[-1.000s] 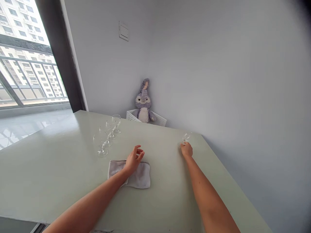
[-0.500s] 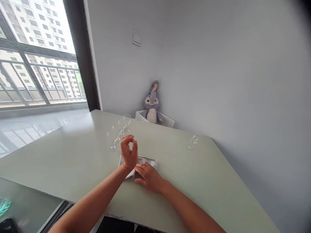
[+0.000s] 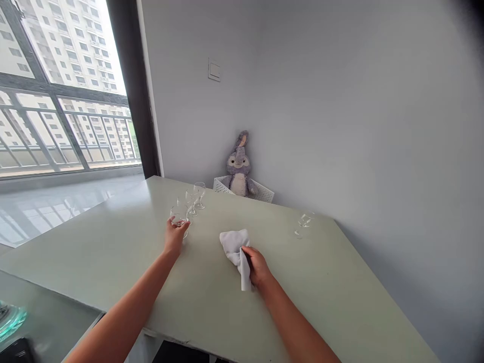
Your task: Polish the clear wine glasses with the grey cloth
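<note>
My left hand is at the nearest of several clear stemmed glasses, its thumb and fingers around the bowl of that glass. Behind it, more glasses stand in a row running toward the back edge. In my right hand is a white cloth, pinched near its middle, with one end hanging down toward me and the rest spread to the left. Apart from these, another clear glass is at the right rear of the pale green table.
Beyond the table's back edge a grey plush rabbit sits in a white perforated basket. At the lower left are a greenish glass object and a black object. Walls rise behind and at right.
My left hand has moved left and forward from above the cloth to the nearest glass. My right hand, flat on the cloth before, now grips it and has shifted right.
</note>
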The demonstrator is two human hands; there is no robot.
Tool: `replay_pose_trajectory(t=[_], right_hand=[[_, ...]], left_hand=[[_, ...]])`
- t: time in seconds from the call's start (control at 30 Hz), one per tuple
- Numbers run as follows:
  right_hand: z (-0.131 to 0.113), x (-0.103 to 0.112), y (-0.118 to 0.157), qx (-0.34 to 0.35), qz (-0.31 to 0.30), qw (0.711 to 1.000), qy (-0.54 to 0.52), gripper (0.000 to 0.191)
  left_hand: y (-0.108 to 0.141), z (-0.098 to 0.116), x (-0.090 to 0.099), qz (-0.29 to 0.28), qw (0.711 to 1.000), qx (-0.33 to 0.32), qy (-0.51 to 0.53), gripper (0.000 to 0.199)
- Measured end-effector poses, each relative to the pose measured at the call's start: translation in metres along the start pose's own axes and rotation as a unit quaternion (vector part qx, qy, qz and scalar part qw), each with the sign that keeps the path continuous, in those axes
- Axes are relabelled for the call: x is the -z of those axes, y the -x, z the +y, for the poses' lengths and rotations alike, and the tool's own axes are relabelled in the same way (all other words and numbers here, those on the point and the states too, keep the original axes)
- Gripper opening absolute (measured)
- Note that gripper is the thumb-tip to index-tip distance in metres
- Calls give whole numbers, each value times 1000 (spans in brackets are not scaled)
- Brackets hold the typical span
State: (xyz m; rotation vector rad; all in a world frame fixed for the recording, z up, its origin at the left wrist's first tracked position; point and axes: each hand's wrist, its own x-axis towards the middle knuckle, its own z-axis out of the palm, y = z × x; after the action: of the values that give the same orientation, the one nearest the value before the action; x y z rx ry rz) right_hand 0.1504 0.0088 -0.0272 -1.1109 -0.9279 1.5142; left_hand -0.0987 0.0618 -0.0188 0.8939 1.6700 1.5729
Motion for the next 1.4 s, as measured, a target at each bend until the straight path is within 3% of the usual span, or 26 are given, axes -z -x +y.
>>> replay_pose_trajectory(t=[0.13, 0.23, 0.37, 0.47, 0.53, 0.63, 0.7, 0.8, 1.0, 1.13, 1.27, 1.33, 1.4], right_hand=[[-15, 6, 6, 9, 76, 997, -33, 26], [-27, 9, 17, 99, 158, 982, 14, 32], [-35, 13, 27, 289, 208, 922, 154, 24], [-31, 11, 26, 355, 152, 891, 238, 28], [-24, 8, 22, 321, 81, 909, 255, 35], [-14, 5, 16, 177, -48, 963, 199, 42], [-12, 4, 15, 105, -116, 979, 129, 38], [-13, 6, 15, 80, -135, 985, 73, 29], [-17, 12, 13, 75, -114, 988, 76, 25], [-19, 16, 8, 56, -73, 995, -49, 25], [-25, 21, 8, 44, -57, 993, -98, 29], [-33, 25, 13, 60, -86, 994, -28, 28], [-43, 30, 20, 75, -127, 987, 64, 27]], left_hand=[[18, 4, -22, -48, 998, -26, -14, 50], [40, 10, -49, -112, 981, -101, -118, 47], [61, 15, -84, -129, 916, -251, -285, 46], [70, 9, -99, -145, 864, -349, -333, 44], [75, 3, -103, -160, 835, -386, -357, 42], [81, -2, -101, -187, 786, -436, -397, 43], [84, -2, -97, -203, 755, -467, -413, 46], [87, 0, -92, -199, 730, -503, -418, 47], [80, 3, -88, -156, 726, -553, -378, 46], [73, 6, -84, -126, 730, -583, -334, 44], [74, 14, -81, -195, 701, -601, -331, 30], [74, 17, -80, -235, 724, -559, -327, 32], [71, 19, -80, -289, 765, -479, -318, 37]])
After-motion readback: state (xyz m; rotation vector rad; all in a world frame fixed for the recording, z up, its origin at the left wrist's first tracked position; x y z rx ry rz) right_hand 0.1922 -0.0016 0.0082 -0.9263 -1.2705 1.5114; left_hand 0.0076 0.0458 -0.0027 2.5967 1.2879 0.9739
